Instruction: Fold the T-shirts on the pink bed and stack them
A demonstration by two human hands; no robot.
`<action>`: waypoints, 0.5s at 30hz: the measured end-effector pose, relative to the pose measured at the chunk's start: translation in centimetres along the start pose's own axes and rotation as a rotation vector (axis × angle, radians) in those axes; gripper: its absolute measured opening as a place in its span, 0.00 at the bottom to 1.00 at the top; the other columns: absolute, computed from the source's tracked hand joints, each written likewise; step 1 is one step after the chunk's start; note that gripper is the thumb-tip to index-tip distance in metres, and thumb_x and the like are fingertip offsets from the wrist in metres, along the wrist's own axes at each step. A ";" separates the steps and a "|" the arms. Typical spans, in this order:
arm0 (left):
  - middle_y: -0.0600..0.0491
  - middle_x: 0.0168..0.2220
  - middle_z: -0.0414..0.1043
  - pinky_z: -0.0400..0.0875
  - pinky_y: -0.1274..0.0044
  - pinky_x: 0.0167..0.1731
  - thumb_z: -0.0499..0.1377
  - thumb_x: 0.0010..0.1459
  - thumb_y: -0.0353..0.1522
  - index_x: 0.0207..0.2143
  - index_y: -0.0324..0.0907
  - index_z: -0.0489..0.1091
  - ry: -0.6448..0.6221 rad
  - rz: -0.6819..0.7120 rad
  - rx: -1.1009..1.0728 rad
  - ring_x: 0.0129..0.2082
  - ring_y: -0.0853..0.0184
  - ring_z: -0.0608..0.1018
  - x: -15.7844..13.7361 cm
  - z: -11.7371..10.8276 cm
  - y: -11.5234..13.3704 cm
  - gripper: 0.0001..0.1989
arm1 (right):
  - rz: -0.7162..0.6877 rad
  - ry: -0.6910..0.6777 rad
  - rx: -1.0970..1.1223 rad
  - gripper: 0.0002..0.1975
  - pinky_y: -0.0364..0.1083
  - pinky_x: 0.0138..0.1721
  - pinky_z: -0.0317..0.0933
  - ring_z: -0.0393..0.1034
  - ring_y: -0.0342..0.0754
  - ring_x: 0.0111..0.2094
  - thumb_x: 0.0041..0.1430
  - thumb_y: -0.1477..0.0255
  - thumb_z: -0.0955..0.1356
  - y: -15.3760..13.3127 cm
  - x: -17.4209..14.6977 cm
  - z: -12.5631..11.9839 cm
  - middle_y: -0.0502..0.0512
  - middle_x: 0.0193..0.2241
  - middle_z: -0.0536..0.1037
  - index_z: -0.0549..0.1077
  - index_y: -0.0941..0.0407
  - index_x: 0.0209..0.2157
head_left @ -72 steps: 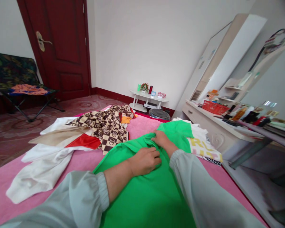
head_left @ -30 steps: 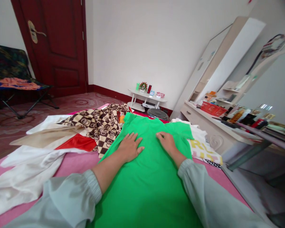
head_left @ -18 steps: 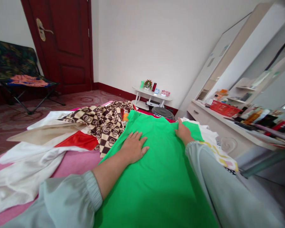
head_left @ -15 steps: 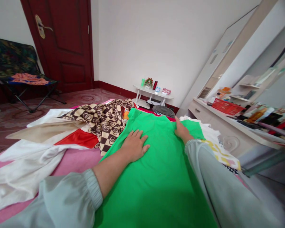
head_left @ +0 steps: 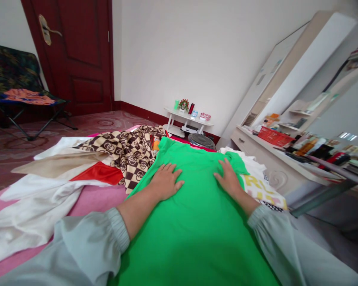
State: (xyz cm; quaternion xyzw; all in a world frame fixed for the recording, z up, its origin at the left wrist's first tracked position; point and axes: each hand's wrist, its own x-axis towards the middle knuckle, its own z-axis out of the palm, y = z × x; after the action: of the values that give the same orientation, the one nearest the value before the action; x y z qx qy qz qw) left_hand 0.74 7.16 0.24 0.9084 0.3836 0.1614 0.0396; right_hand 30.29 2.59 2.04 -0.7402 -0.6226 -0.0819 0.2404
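Observation:
A bright green T-shirt (head_left: 193, 222) lies spread out before me, its short sleeves at the far end. My left hand (head_left: 167, 182) rests flat on its left upper part, fingers spread. On the right upper part, near the right sleeve, my right hand (head_left: 229, 180) touches the cloth with its fingers apart. Brown-and-cream checked cloth (head_left: 134, 153) lies against the shirt's left edge. A white garment with yellow lettering (head_left: 256, 182) shows from under the right sleeve.
White clothes (head_left: 26, 222) and a red piece of cloth (head_left: 98, 174) lie on the pink bed cover (head_left: 107, 200) at left. A dressing table (head_left: 274, 159) with a red basket (head_left: 274, 136) stands at right. Farther off are a low white stand (head_left: 186, 116) and a folding chair (head_left: 20, 91).
My right hand has come down from the shirt's right shoulder edge onto its front, fingers now spread. The fabric there looks smoother. The left hand stays in place; the view has shifted slightly.

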 end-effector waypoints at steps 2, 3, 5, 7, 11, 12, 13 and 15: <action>0.43 0.64 0.56 0.51 0.59 0.62 0.45 0.63 0.48 0.60 0.44 0.61 0.021 0.008 -0.007 0.64 0.53 0.58 0.0 0.1 -0.1 0.29 | -0.123 -0.107 0.064 0.27 0.56 0.63 0.48 0.50 0.56 0.64 0.57 0.66 0.66 -0.7 -5.0 -2.0 0.65 0.64 0.54 0.65 0.60 0.57; 0.42 0.63 0.57 0.51 0.60 0.62 0.45 0.63 0.48 0.60 0.44 0.62 0.033 0.013 -0.009 0.63 0.53 0.59 -0.1 0.2 -0.1 0.29 | -0.157 -0.160 0.093 0.26 0.57 0.63 0.49 0.52 0.56 0.63 0.58 0.64 0.65 -1.0 -7.6 -3.3 0.63 0.64 0.56 0.66 0.58 0.57; 0.41 0.62 0.58 0.52 0.60 0.61 0.47 0.63 0.46 0.59 0.41 0.63 0.069 0.011 -0.003 0.63 0.52 0.60 -0.2 0.3 0.0 0.28 | -0.157 -0.254 0.118 0.24 0.57 0.62 0.51 0.56 0.55 0.62 0.60 0.61 0.64 -1.3 -13.0 -5.8 0.61 0.62 0.60 0.68 0.55 0.55; 0.39 0.62 0.58 0.51 0.60 0.62 0.48 0.63 0.44 0.57 0.39 0.66 0.123 -0.005 0.025 0.64 0.51 0.58 -0.5 0.3 0.3 0.26 | -0.099 -0.297 0.113 0.24 0.57 0.61 0.53 0.58 0.56 0.61 0.59 0.59 0.65 -1.5 -17.9 -8.1 0.60 0.62 0.61 0.70 0.54 0.54; 0.41 0.64 0.55 0.46 0.56 0.63 0.50 0.62 0.41 0.54 0.40 0.68 0.193 -0.037 0.071 0.66 0.49 0.50 -1.8 0.0 1.1 0.23 | -0.055 -0.328 0.080 0.26 0.56 0.61 0.54 0.57 0.57 0.61 0.58 0.57 0.66 -1.7 -25.3 -11.6 0.57 0.62 0.59 0.68 0.50 0.57; 0.42 0.64 0.54 0.46 0.56 0.62 0.50 0.62 0.41 0.55 0.40 0.67 0.184 -0.045 0.066 0.66 0.49 0.49 -2.5 -0.2 1.2 0.22 | -0.065 -0.343 0.073 0.27 0.55 0.61 0.54 0.56 0.56 0.61 0.58 0.57 0.66 -1.8 -26.6 -12.4 0.56 0.63 0.59 0.67 0.49 0.58; 0.42 0.64 0.53 0.47 0.56 0.62 0.50 0.63 0.40 0.56 0.40 0.66 0.164 -0.046 0.055 0.66 0.49 0.49 -3.3 -0.5 1.2 0.23 | -0.081 -0.363 0.069 0.28 0.55 0.60 0.54 0.56 0.56 0.61 0.57 0.57 0.67 -2.0 -27.7 -13.1 0.55 0.63 0.58 0.67 0.48 0.58; 0.42 0.65 0.51 0.49 0.57 0.62 0.50 0.63 0.40 0.58 0.39 0.64 0.108 -0.004 0.030 0.67 0.49 0.48 -5.5 -1.1 1.2 0.24 | -0.121 -0.409 0.068 0.30 0.53 0.60 0.55 0.57 0.56 0.61 0.55 0.58 0.69 -2.2 -29.5 -14.6 0.53 0.63 0.58 0.65 0.47 0.59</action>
State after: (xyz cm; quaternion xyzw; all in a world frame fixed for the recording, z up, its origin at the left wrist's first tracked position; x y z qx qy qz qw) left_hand -2.41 2.40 0.11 0.8982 0.3893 0.2042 0.0057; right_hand 24.54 -29.85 2.90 -0.6940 -0.7043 0.0767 0.1285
